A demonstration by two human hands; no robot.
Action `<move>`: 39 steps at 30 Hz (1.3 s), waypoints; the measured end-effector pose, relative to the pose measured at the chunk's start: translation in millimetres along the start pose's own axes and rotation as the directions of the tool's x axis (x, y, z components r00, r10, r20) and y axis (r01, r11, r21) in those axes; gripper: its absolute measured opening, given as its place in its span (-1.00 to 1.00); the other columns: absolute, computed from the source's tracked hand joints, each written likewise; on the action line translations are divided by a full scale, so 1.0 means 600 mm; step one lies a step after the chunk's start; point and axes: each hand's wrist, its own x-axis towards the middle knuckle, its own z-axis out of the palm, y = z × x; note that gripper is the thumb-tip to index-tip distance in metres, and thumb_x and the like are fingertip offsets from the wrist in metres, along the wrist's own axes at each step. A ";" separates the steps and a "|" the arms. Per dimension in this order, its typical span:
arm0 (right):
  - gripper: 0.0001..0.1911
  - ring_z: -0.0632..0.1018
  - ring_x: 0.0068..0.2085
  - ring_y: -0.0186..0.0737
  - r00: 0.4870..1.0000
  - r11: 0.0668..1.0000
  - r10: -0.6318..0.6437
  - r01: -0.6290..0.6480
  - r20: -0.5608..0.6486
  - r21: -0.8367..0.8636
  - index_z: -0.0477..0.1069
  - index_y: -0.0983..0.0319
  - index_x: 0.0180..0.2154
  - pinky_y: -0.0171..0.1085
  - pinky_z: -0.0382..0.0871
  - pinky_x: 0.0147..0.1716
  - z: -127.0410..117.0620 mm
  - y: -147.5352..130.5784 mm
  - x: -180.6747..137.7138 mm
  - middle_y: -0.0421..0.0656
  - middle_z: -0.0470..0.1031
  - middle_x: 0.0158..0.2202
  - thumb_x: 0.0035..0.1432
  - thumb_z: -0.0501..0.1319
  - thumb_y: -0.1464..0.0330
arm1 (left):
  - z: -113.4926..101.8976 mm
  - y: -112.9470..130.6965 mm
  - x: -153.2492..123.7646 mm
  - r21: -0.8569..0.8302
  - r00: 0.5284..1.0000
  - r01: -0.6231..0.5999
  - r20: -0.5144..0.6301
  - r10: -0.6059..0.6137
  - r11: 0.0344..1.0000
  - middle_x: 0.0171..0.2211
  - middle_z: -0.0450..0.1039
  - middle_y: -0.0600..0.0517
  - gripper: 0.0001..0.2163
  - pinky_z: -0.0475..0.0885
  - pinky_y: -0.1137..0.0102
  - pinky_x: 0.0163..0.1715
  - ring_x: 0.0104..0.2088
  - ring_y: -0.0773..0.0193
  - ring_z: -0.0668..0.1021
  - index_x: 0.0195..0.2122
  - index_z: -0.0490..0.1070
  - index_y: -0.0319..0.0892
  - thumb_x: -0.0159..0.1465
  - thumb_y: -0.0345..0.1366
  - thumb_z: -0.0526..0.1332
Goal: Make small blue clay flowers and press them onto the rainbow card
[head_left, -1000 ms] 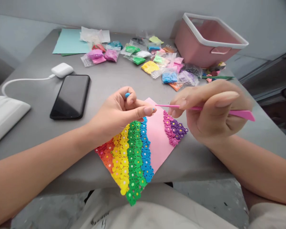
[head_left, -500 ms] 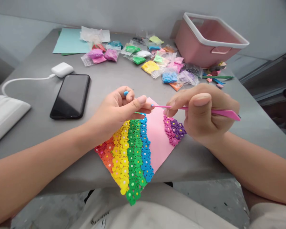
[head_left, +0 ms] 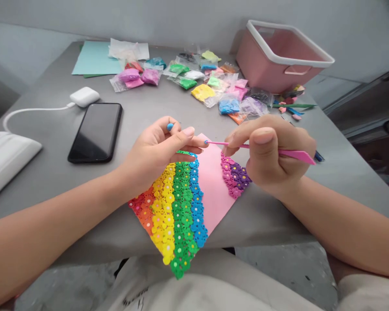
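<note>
My right hand [head_left: 275, 151] is closed around a pink clay modelling tool [head_left: 296, 155], whose thin end points left. That end touches a tiny blue clay piece [head_left: 206, 142] on a fingertip of my left hand [head_left: 162, 149]. Among the curled fingers of the left hand sits a small blue clay ball [head_left: 170, 127]. Below both hands lies a pink card [head_left: 215, 203], turned cornerwise. Bands of clay flowers [head_left: 183, 207] in red, orange, yellow, green and blue cover its left side. Magenta and purple flowers [head_left: 236, 177] fill the right corner, with bare pink between.
Several bags of coloured clay [head_left: 202, 92] lie along the back. A pink bin [head_left: 275, 65] stands at back right, near loose clay scraps [head_left: 296, 116]. To the left are a black phone [head_left: 95, 131], a white earbud case [head_left: 84, 96] on a cable, and a white device [head_left: 11, 162].
The right hand and tool have shifted slightly left, the thin end still at the left fingertip. The blue piece there now looks like a small ring around the tool's tip.
</note>
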 end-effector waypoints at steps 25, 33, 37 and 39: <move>-0.41 0.44 -0.55 -0.43 0.939 0.977 0.164 -0.197 0.303 0.081 0.43 0.24 -0.50 -0.40 0.23 -0.53 0.025 0.037 0.007 -0.23 0.50 -0.58 0.32 0.13 -0.09 | -0.025 -0.018 0.004 0.750 0.962 -0.269 0.238 0.134 0.604 0.01 0.50 -0.20 -0.78 0.34 0.10 0.07 0.16 0.00 0.55 -0.26 0.00 -0.02 0.17 -0.38 0.08; -0.40 0.40 -0.54 -0.41 0.899 0.960 0.239 -0.275 0.367 0.049 0.41 0.23 -0.48 -0.35 0.19 -0.51 0.025 0.034 0.007 -0.22 0.48 -0.57 0.33 0.09 -0.12 | -0.035 -0.023 0.007 0.823 0.930 -0.367 0.313 0.192 0.433 -0.04 0.49 -0.18 -0.76 0.44 0.11 0.00 0.10 0.03 0.58 -0.20 -0.03 -0.04 0.17 -0.39 0.04; -0.41 0.41 -0.53 -0.41 0.897 0.957 0.246 -0.286 0.368 0.058 0.41 0.23 -0.49 -0.35 0.20 -0.50 0.027 0.036 0.005 -0.22 0.49 -0.57 0.33 0.10 -0.11 | -0.036 -0.025 0.006 0.827 0.916 -0.397 0.329 0.230 0.399 -0.08 0.49 -0.16 -0.76 0.46 0.15 -0.03 0.04 0.05 0.60 -0.19 0.00 -0.06 0.18 -0.42 0.04; -0.41 0.42 -0.53 -0.41 0.893 0.954 0.249 -0.292 0.374 0.062 0.42 0.23 -0.48 -0.36 0.21 -0.50 0.027 0.037 0.005 -0.22 0.50 -0.56 0.33 0.11 -0.10 | -0.036 -0.026 0.006 0.819 0.900 -0.428 0.348 0.262 0.383 -0.09 0.49 -0.15 -0.77 0.46 0.14 -0.05 0.03 0.05 0.60 -0.19 0.01 -0.06 0.19 -0.43 0.04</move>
